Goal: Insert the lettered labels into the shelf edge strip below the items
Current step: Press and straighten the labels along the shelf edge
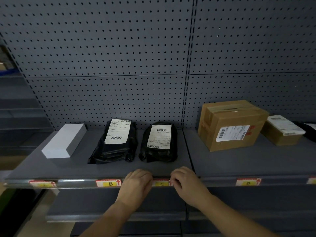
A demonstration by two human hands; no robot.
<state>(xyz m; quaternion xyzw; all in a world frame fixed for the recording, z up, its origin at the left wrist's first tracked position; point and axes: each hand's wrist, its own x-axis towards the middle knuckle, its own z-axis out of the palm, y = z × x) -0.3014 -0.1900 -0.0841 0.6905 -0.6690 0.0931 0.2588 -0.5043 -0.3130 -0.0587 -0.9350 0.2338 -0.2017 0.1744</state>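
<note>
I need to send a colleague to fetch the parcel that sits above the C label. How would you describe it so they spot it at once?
Find the grey shelf in front of the pegboard wall. Three items lie on its left section: a white box, then two black bags. Take the right-hand black bag, directly above the C label; it is shorter and rounder than the other black bag.

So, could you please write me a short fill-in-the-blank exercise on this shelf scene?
1. Both hands, left hand and right hand, hold the label lettered ___.
2. The label left of it reads ___.
3. The white box sits at the shelf's ___ end.

Missing: C; B; left
</note>
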